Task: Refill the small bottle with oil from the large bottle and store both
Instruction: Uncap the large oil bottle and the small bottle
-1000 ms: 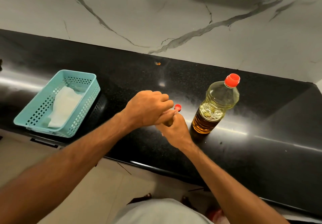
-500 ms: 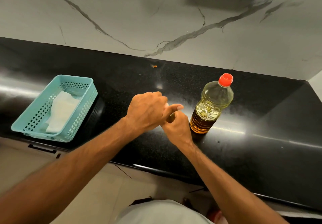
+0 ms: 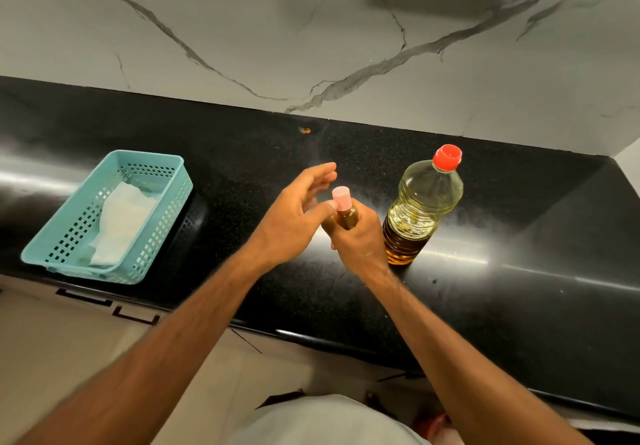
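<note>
Nearest the person, two bare forearms reach out over the front edge of the black table (image 3: pixel 519 306). The right hand (image 3: pixel 360 240) is closed around the body of the small bottle (image 3: pixel 347 218), holding it upright just above or on the table surface; contact at the base is hidden by the hand. The bottle's long axis runs roughly vertical, tilted slightly away from the person, and its pink cap (image 3: pixel 341 198) stands clear above the right hand's fingers (image 3: pixel 369 223). The left hand (image 3: pixel 294 218) is spread wide and holds nothing: its thumb tip lies against the side of the cap, while the remaining fingers fan out beyond it, apart from the cap. The cap therefore sits immediately to the right of the left thumb, and the left hand is the free hand nearest to it. Judging from this layout, the cap appears seated on the neck, so either unscrewing or final tightening is the step in hand; which of the two cannot be determined. Just beside the right hand, on its far right, the large bottle (image 3: pixel 420 209) stands upright on the table with its red cap (image 3: pixel 447 157) on, oil filling most of it. Well apart to the left lies a teal basket (image 3: pixel 55 247) containing a white cloth (image 3: pixel 121 223). Behind everything rises the marble wall (image 3: pixel 242 29).
</note>
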